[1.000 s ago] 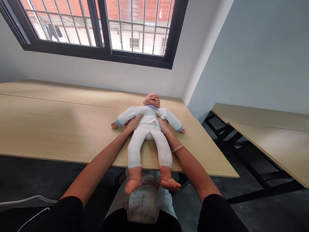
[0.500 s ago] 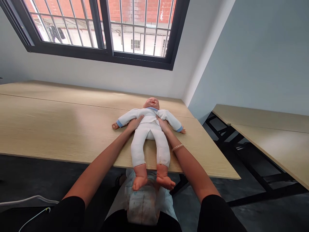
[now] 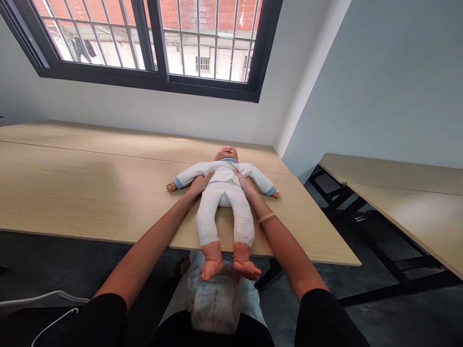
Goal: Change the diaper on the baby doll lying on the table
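Observation:
A baby doll point(image 3: 223, 193) in a white suit with blue cuffs lies on its back on the wooden table point(image 3: 90, 193), head toward the window, bare feet hanging over the near edge. My left hand point(image 3: 200, 184) grips the doll's torso under its left-side armpit. My right hand point(image 3: 245, 184), with a beaded bracelet on the wrist, grips the other side of the torso. Both hands are closed round the doll's body. A white diaper point(image 3: 213, 301) lies on my lap below the doll's feet.
The long wooden table runs to the wall under a barred window point(image 3: 152, 38). A second table point(image 3: 401, 193) stands at the right across a gap with black frames. A white cable point(image 3: 43, 301) lies at lower left on the dark floor.
The doll has slid a little farther onto the table, away from me, and its legs have come closer together. Both hands stay on its torso.

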`<state>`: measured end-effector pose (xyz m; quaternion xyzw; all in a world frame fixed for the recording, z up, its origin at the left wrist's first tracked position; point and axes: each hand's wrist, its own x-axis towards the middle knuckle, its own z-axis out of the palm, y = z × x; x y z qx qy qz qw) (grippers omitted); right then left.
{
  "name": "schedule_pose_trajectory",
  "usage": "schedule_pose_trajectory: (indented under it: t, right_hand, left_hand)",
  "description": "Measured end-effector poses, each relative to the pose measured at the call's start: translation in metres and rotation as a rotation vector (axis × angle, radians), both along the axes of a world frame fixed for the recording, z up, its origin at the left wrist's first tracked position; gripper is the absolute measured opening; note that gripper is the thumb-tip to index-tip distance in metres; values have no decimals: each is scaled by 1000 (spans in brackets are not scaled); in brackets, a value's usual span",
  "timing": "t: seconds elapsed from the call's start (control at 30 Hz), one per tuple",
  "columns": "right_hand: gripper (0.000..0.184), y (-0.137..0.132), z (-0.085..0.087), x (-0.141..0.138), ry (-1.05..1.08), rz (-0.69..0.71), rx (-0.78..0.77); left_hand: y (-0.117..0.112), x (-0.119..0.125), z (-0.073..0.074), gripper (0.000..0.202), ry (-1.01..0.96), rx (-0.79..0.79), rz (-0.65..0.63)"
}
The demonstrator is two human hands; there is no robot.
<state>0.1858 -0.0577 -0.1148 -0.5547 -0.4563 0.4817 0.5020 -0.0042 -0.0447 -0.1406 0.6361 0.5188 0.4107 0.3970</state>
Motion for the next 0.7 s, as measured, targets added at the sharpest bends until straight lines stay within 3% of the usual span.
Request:
schedule_pose_trajectory:
  t: [0.2, 0.37, 0.47, 0.63, 0.7]
  right_hand:
    - [41, 2, 3, 24, 123, 211, -85]
    - [41, -13, -1, 62, 67, 294, -151]
    - [44, -27, -8, 79, -8, 375, -41]
    - [81, -43, -19, 79, -116, 361, 172]
    - [84, -47, -20, 74, -179, 344, 242]
  left_hand:
    - [-6, -9, 5, 63, -15, -5, -81]
    - [-10, -33, 3, 53, 3, -47, -143]
    - [-14, -47, 3, 47, -57, -31, -199]
    - [-17, -52, 1, 64, -238, -13, -340]
    - [-18, -49, 0, 62, -229, 9, -354]
